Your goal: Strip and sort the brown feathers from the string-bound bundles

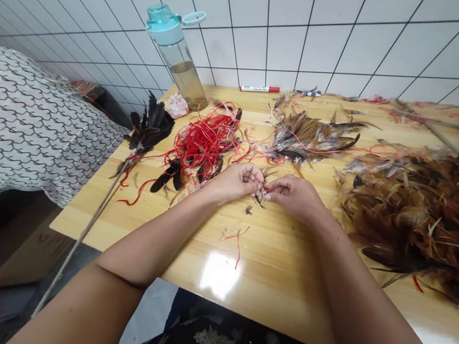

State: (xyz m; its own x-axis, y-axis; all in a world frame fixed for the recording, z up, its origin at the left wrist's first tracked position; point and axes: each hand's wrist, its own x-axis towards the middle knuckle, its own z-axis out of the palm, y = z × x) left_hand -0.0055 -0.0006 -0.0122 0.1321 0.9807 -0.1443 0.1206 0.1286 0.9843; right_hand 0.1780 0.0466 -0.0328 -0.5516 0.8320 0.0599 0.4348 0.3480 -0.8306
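Over the middle of the wooden table, my left hand (242, 183) and my right hand (295, 198) face each other with thumbs and fingers pinched. A few small dark feathers (261, 194) are between the fingertips of both. A bit of red shows at the right fingertips; whether it is string I cannot tell. Just beyond my hands lies a loose bunch of brown feathers (305, 138) crossed by red strands. Left of it is a tangled heap of red string (206, 139). Short red string scraps (238, 244) rest on the tabletop nearer to me.
A stick with black feathers (91, 225) leans over the table's left edge. A large brown feather pile (429, 211) covers the right side. A water bottle (181, 64), a red marker (260, 89) and the tiled wall (287, 35) are at the back. Patterned cloth (30, 127) hangs at left.
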